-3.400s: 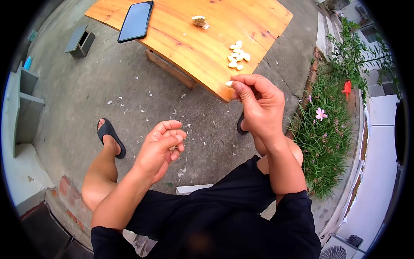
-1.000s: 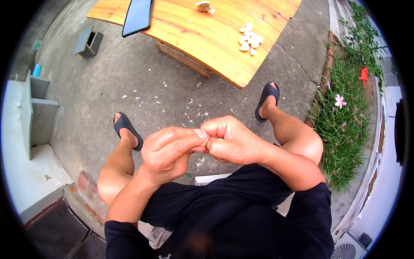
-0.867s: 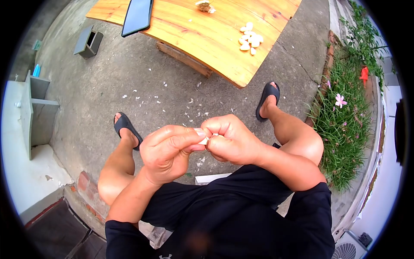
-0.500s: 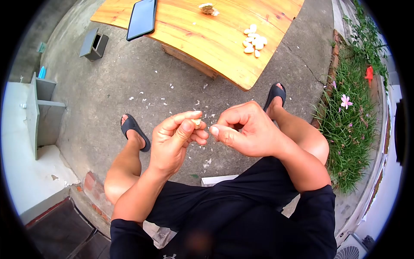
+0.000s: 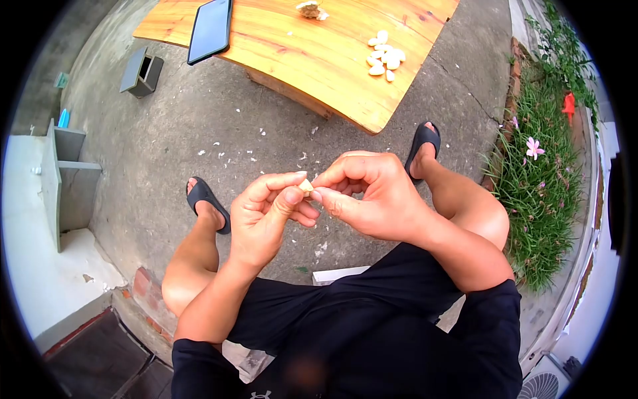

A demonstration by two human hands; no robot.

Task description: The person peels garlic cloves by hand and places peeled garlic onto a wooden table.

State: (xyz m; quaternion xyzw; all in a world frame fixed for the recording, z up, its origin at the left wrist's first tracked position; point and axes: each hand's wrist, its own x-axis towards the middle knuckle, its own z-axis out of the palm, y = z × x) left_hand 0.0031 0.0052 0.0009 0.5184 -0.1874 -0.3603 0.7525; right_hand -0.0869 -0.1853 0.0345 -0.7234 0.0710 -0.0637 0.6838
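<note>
Between the fingertips of my two hands is a small pale garlic clove (image 5: pixel 306 187). My left hand (image 5: pixel 259 223) is closed on it, thumb and forefinger pinching it. From the other side, the thumb and forefinger of my right hand (image 5: pixel 375 196) pinch at the clove's right edge; whether they grip skin or the clove itself is too small to tell. Several peeled garlic cloves (image 5: pixel 392 60) lie in a pile on the wooden table (image 5: pixel 306 60). Farther back on the tabletop sits a partly broken garlic bulb (image 5: pixel 311 10).
A tablet (image 5: pixel 211 30) lies at the table's left edge. White skin flakes (image 5: pixel 232 159) are scattered over the concrete floor between my feet. A grey box (image 5: pixel 141 73) stands on the floor at the left. Grass and flowers (image 5: pixel 538 199) fill a brick-edged bed on the right.
My right hand has moved left, and its fingertips have closed in on the clove. The left hand stays nearly in place. The view has shifted slightly.
</note>
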